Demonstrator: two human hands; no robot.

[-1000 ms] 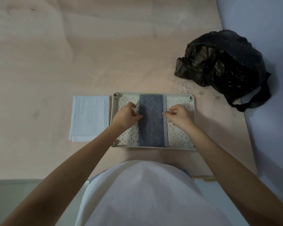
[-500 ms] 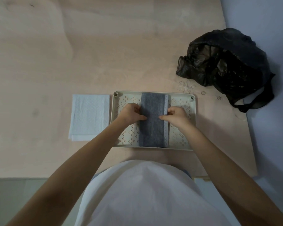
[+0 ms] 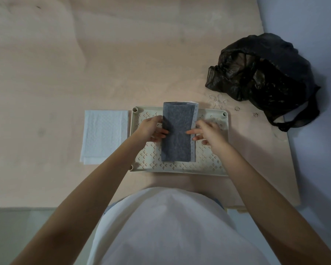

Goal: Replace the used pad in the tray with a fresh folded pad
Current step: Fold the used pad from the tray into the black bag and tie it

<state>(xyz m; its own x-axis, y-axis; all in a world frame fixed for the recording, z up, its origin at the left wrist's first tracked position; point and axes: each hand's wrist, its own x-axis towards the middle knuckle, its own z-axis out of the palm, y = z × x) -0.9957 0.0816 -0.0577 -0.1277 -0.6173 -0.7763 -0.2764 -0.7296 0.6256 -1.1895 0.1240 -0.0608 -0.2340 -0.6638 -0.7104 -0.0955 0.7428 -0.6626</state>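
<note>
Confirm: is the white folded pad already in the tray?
No, the white folded pad lies on the table left of the tray.

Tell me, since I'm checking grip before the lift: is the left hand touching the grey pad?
Touching. The head view shows the left hand with its fingers curled onto the left edge of the grey pad.

The person is wearing a loose, plain white cloth top (image 3: 166,230) that is filling the lower middle of the head view, smooth and unmarked. At either side of its hem a thin strip of pale blue fabric (image 3: 219,202) is showing. Both forearms are bare, with no sleeves reaching them. The left hand (image 3: 150,129) and the right hand (image 3: 208,133) are wearing no gloves.
</note>
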